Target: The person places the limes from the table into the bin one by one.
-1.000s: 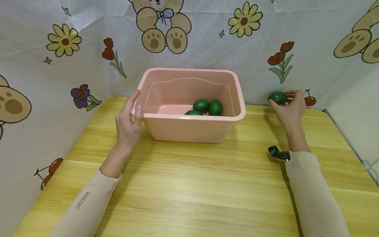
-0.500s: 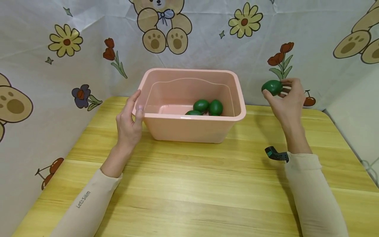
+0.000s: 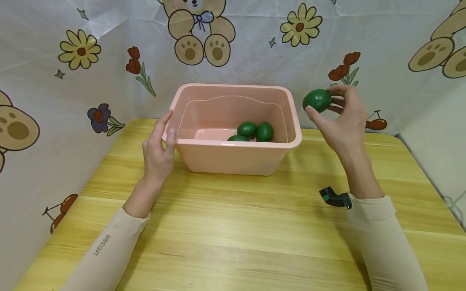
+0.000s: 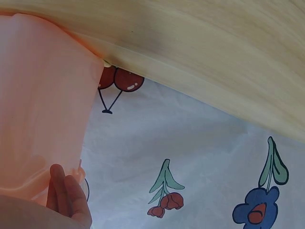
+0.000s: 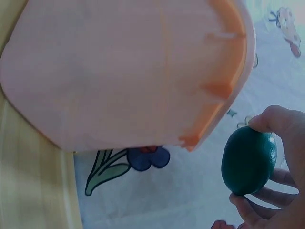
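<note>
A pink plastic tub [image 3: 233, 158] stands on the table against the patterned cloth. My left hand [image 3: 157, 151] holds the tub's left end at the front corner, thumb at the rim; in the left wrist view its fingers [image 4: 58, 188] lie against the outer wall. My right hand [image 3: 344, 121] pinches a smooth, dark green egg [image 3: 317, 100] between thumb and fingertips. The egg is raised beside the tub's right rim, outside it. Inside the tub several similar green eggs [image 3: 265, 132] lie together toward the right, one partly hidden by the front wall.
The wooden table [image 3: 236, 234] extends in front of the tub. Behind it hangs a white cloth [image 3: 251, 48] printed with bears and flowers. A black strap [image 3: 333, 198] sticks out from the right wrist.
My right hand has lifted the green egg from near the table's back right and carried it left, close to the tub. The left hand and the tub have stayed still.
</note>
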`<action>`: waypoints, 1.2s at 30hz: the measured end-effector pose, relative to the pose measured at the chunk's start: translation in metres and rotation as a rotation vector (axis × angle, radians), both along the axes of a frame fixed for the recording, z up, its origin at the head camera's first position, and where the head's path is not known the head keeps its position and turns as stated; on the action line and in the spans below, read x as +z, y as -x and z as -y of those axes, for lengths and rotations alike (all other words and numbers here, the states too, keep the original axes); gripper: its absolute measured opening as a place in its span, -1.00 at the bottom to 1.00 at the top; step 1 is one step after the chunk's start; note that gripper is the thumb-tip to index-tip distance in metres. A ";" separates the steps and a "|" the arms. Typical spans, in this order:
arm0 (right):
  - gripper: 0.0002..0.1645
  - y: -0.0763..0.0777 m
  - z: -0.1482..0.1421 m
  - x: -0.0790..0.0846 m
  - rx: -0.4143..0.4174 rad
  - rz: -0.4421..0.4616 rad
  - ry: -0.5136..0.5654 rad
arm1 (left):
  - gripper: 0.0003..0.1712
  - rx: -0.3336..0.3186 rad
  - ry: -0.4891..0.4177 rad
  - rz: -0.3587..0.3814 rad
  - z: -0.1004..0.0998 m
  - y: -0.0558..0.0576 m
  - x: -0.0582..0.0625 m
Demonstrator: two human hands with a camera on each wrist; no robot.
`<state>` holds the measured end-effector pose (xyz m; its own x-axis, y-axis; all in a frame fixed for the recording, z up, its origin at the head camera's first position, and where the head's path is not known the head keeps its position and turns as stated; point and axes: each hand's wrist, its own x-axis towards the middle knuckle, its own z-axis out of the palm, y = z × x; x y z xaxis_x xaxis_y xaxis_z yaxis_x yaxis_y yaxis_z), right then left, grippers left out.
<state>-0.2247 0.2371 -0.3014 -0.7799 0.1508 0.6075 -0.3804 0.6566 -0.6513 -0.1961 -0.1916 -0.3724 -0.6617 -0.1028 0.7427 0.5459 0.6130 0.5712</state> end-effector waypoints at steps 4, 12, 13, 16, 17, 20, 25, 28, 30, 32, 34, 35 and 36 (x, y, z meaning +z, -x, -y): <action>-0.25 -0.010 0.012 0.008 0.065 -0.055 -0.021 | -0.30 -0.002 0.001 0.004 0.000 -0.001 0.001; -0.26 -0.036 0.039 0.024 0.237 -0.093 -0.088 | -0.32 0.001 -0.006 -0.002 0.000 -0.001 0.001; -0.26 -0.037 0.041 0.024 0.268 -0.107 -0.098 | -0.32 0.000 -0.006 -0.001 0.001 -0.001 0.001; -0.25 -0.035 0.042 0.020 0.348 -0.143 -0.147 | -0.32 -0.001 -0.008 0.000 0.001 -0.001 0.000; -0.25 -0.033 0.042 0.018 0.371 -0.150 -0.162 | -0.32 -0.003 -0.008 0.000 0.001 -0.001 0.001; -0.22 -0.028 0.040 0.011 0.406 -0.142 -0.215 | -0.32 -0.005 -0.009 -0.003 0.000 -0.002 0.001; -0.22 -0.024 0.038 0.005 0.435 -0.101 -0.291 | -0.31 -0.007 -0.008 -0.003 -0.001 -0.001 0.001; -0.30 -0.023 0.038 0.004 0.415 -0.076 -0.320 | -0.31 -0.007 -0.005 -0.005 -0.001 -0.001 0.001; -0.36 -0.023 0.037 0.004 0.391 -0.067 -0.323 | -0.31 -0.005 -0.006 -0.008 -0.001 0.000 0.002; -0.41 -0.023 0.036 0.004 0.372 -0.060 -0.318 | -0.32 -0.001 -0.005 -0.010 0.000 0.001 0.001; -0.43 -0.022 0.035 0.004 0.365 -0.059 -0.309 | -0.32 0.002 -0.008 -0.011 0.000 0.001 0.001; -0.44 -0.021 0.034 0.004 0.364 -0.060 -0.306 | -0.32 0.004 -0.010 -0.012 0.000 0.001 0.001; -0.45 -0.021 0.033 0.004 0.362 -0.061 -0.303 | -0.32 0.004 -0.013 -0.014 0.000 0.001 0.001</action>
<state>-0.2039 0.2038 -0.2976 -0.7112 -0.3149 0.6285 -0.6512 0.6319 -0.4203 -0.1972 -0.1915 -0.3718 -0.6505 -0.1148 0.7508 0.5517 0.6081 0.5709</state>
